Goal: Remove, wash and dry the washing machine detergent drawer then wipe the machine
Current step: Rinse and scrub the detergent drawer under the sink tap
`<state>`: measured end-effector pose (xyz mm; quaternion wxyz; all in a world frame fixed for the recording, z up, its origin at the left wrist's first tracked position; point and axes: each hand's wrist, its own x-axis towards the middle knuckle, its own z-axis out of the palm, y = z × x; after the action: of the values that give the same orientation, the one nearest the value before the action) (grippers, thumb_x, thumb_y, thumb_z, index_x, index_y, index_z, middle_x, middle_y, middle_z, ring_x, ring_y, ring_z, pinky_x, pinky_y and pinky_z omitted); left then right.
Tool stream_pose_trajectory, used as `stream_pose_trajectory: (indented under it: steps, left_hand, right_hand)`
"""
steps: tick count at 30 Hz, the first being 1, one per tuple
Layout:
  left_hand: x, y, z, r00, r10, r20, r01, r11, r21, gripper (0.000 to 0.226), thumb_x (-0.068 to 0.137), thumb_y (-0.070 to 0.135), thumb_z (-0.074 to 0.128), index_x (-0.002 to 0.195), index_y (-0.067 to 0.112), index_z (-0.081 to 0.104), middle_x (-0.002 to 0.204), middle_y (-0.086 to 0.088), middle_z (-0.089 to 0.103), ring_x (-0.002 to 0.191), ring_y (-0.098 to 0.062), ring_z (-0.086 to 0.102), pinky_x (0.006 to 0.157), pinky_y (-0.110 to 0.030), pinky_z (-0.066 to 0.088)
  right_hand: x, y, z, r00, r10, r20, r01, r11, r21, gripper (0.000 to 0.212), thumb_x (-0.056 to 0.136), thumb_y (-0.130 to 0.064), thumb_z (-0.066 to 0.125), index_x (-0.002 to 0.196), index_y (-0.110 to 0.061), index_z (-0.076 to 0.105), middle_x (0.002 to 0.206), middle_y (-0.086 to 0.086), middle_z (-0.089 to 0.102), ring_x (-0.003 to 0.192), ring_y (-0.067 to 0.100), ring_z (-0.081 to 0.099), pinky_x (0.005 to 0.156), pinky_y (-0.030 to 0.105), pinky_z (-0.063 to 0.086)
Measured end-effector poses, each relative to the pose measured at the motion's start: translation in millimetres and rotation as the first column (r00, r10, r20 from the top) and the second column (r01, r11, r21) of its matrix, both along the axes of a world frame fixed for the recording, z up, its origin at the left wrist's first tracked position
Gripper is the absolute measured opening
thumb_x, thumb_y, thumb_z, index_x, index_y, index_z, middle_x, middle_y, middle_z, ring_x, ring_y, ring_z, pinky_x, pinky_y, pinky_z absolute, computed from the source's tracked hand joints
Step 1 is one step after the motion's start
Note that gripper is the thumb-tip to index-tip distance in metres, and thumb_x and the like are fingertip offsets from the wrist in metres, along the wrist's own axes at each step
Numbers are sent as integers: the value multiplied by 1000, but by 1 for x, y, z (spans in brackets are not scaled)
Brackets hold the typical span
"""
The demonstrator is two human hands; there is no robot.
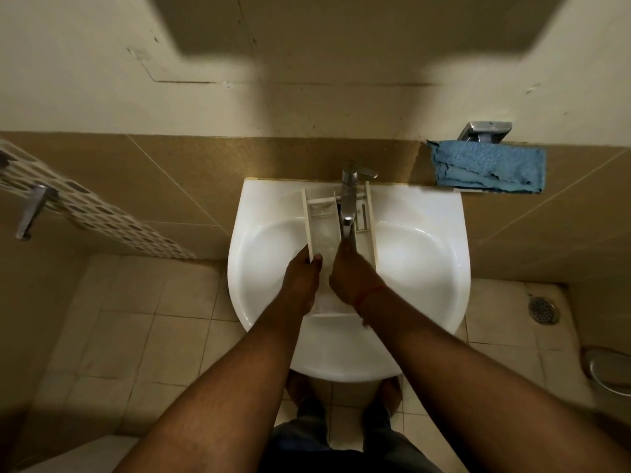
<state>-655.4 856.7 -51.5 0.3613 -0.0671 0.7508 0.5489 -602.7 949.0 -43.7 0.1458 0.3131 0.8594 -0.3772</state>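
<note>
White plastic detergent drawer [322,230] lies across the white basin [426,268]; left hand [302,279] fingers grip its side, right hand [351,274] should scrub every compartment under the chrome tap [349,196], its fingers' state unclear.

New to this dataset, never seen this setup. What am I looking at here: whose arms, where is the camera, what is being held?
No machine here: a person's bare arms, seen from one camera on their head looking down. They stand at a white sink in a tiled bathroom. The left hand grips the left wall of a white detergent drawer, which lies lengthwise in the basin under the tap. The right hand reaches inside the drawer beneath the spout, apparently rubbing it clean. A blue cloth hangs on the wall to the right.
</note>
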Motion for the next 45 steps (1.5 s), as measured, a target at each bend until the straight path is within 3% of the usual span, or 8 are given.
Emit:
stream_pose_trajectory:
  steps: [5,12,20,30,34,36,39,45]
  left_hand:
    - [3,3,2,999,25,-40,-25,1000,-14,39,104,17,43,142,16,50,133,-9,61,118,-28,58,104,-45,48]
    - [2,3,0,998,19,-61,-19,1000,-2,38,105,14,40,143,15,48,132,-6,59,109,-17,54,91,-30,45]
    - [4,6,-2,995,52,-87,-54,998,-16,41,105,16,41,145,19,47,136,-6,58,119,-24,56,102,-36,47]
    - [9,8,2,989,116,-92,-117,993,-1,39,104,14,43,142,18,51,131,-4,60,110,-20,57,93,-29,47]
    - [-2,4,4,994,42,-102,-47,998,-47,37,104,17,42,140,18,52,128,-5,61,110,-23,58,96,-35,49]
    - [-4,1,4,996,26,-89,-30,999,-42,38,104,17,43,141,18,52,129,-5,62,113,-25,59,99,-37,48]
    - [1,-3,5,992,37,-121,-41,999,-32,38,103,13,43,140,19,52,126,-2,62,110,-20,59,92,-28,47]
    - [16,-6,12,985,92,-148,-98,995,-32,40,103,13,43,142,19,49,131,-2,59,118,-21,56,94,-27,43]
  right_hand:
    - [11,-2,-8,1000,12,1,-12,999,-44,37,92,-8,59,126,-1,47,112,15,62,104,29,64,90,34,53]
    - [29,-8,-5,974,206,-96,-204,978,34,68,102,-20,43,155,-10,1,152,21,30,130,33,49,107,40,44]
    - [94,-43,-6,859,493,-138,-387,802,454,29,90,-20,56,118,-14,63,124,10,58,113,31,56,94,49,51]
    - [90,-14,23,836,372,403,-542,677,498,38,93,-24,37,127,-16,53,128,16,52,121,38,43,107,51,30]
    - [74,-34,26,817,471,333,-576,687,442,40,98,-33,40,134,-20,47,136,14,45,126,37,40,104,50,36]
    - [77,-28,25,855,506,113,-508,772,382,42,98,-43,42,135,-22,47,133,9,48,122,30,45,100,46,43]
    - [84,-3,14,973,59,-224,-3,970,242,46,96,-41,54,131,-12,52,130,12,50,117,31,49,98,44,46]
    - [84,37,-7,974,-226,22,222,928,-300,45,100,-29,51,143,-20,43,116,3,58,110,22,57,90,24,38]
